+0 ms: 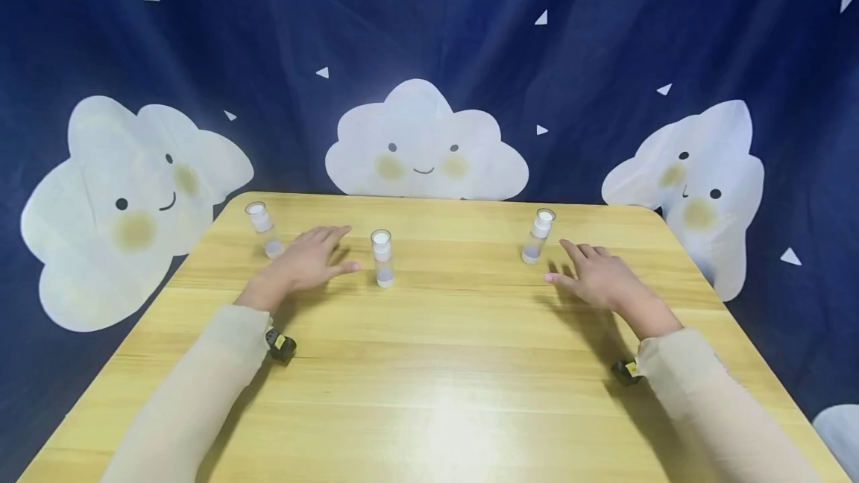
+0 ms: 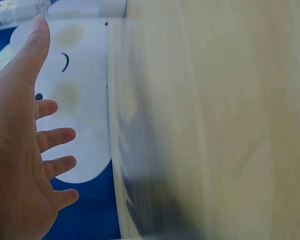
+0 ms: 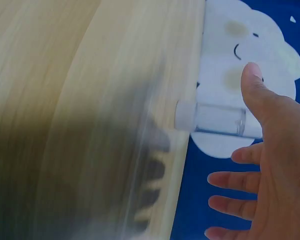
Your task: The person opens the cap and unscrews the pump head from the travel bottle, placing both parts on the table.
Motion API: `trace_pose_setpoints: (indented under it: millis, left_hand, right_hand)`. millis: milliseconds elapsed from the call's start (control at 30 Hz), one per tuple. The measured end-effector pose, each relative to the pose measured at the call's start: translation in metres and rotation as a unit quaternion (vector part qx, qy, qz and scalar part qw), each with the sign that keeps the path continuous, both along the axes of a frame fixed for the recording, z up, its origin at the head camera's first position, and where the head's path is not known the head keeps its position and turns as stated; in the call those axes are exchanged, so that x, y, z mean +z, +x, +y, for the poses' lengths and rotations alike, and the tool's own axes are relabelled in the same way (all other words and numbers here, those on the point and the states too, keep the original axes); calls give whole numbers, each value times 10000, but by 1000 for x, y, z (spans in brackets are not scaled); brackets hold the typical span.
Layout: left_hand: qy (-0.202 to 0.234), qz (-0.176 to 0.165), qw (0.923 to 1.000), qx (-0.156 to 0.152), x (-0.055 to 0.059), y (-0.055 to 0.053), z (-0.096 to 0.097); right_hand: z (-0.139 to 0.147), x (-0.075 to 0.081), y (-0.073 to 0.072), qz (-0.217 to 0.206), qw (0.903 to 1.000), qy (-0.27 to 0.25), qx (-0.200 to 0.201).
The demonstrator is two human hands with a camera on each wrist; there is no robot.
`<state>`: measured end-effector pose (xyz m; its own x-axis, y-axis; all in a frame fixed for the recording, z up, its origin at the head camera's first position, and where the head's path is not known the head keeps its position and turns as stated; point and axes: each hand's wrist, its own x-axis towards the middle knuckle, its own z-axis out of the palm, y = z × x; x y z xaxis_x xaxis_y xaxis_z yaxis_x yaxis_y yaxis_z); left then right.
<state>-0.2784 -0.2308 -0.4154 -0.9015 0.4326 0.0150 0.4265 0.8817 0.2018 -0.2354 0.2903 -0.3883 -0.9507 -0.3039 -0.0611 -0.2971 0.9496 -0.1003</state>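
Three small clear bottles with white tops and white bases stand upright on the wooden table. My left hand (image 1: 303, 261) hovers between the left bottle (image 1: 262, 223) and the middle bottle (image 1: 382, 258), fingers spread and nothing held. In the left wrist view, the thumb overlaps a clear bottle (image 2: 16, 14) at the top edge. Just right of the right bottle (image 1: 537, 237), my right hand (image 1: 599, 278) is held over the table with its fingers extended. The right wrist view shows a bottle (image 3: 217, 120) beyond the thumb, its upper end partly hidden by the hand.
The light wooden table (image 1: 416, 364) ends at a far edge in front of a dark blue curtain (image 1: 282, 28) printed with smiling clouds and small white triangles. Black devices are strapped near the left cuff (image 1: 281, 346) and the right cuff (image 1: 627, 373).
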Motion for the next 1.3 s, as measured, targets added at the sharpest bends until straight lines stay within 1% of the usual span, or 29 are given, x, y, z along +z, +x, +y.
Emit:
trace_pose_setpoints:
  millis: [167, 333, 500, 633, 833, 1100, 1300]
  left_hand:
    - [51, 74, 9998, -186, 3, 5, 9]
    - [113, 228, 9991, -327, 4, 8, 17]
    - [108, 260, 9988, -392, 1, 7, 22]
    - [88, 233, 9987, -435, -1, 8, 27]
    - [85, 233, 9987, -451, -6, 5, 31]
    - [246, 267, 9979, -527, -9, 0, 34]
    - [317, 368, 9964, -696, -11, -3, 36]
  right_hand:
    - [-12, 5, 2, 56, 9997, -42, 222]
    - [-28, 5, 2, 73, 9989, -235, 406]
    - [-43, 1, -2, 188, 9972, -372, 625]
    - [-57, 2, -4, 276, 9959, -401, 766]
    - [-79, 4, -10, 383, 9939, -355, 967]
    - [-108, 5, -18, 330, 9920, -355, 1165]
    - [-130, 7, -22, 304, 9913, -370, 1227]
